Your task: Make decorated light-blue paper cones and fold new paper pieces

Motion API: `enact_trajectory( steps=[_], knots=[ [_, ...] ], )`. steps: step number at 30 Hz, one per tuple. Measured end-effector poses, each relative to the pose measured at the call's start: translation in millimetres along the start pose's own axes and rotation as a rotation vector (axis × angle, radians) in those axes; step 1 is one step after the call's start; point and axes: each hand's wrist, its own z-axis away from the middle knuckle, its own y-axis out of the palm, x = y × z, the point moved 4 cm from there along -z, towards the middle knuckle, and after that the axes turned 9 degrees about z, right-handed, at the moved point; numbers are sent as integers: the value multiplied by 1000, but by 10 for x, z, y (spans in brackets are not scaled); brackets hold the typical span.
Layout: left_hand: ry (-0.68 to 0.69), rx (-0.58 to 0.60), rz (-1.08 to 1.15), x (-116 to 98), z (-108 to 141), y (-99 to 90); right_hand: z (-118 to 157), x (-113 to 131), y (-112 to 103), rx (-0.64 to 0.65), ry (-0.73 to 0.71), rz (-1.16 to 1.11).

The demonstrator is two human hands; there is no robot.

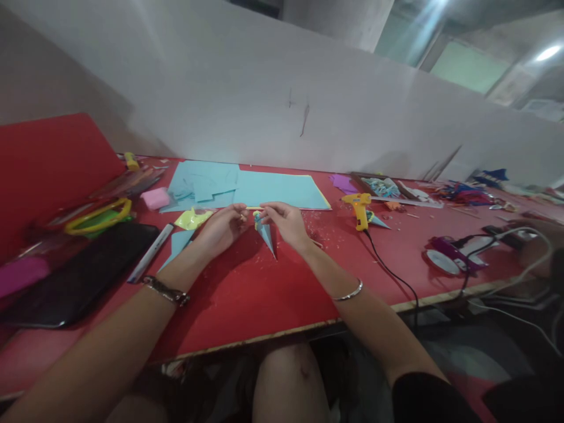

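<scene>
Left hand [222, 232] and right hand [288, 226] nearly meet, fingers bent; cannot tell whether either grips anything. Blue cone [267, 238] between them over red table [247, 305], right fingers close by its top. Beyond: blue sheets [282, 189]. Left: marker [150, 254], blue scrap [176, 244] partly behind forearm. Right: glue gun [362, 214], cord trailing off table edge.

red table [247, 305], light blue cone [266, 236] (glue gun [362, 215] yellow)
</scene>
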Motion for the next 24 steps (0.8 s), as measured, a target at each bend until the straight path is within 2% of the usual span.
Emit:
enact_trajectory(
  steps=[4, 9, 16, 21, 24],
  knots=[
    [3, 7, 1, -16, 7, 15, 17, 21, -8, 1, 33, 15],
    [-10, 31, -15, -23, 24, 35, 16, 38, -38, -40, -7, 68],
    [-85, 10, -42, -28, 22, 39, 3, 3, -12, -38, 73, -41],
    [-104, -118, -86, -47, 36, 10, 22, 28, -56, -45, 58, 118],
    [-112, -96, -79, -40, 37, 22, 5, 11, -99, -84, 40, 192]
  ],
)
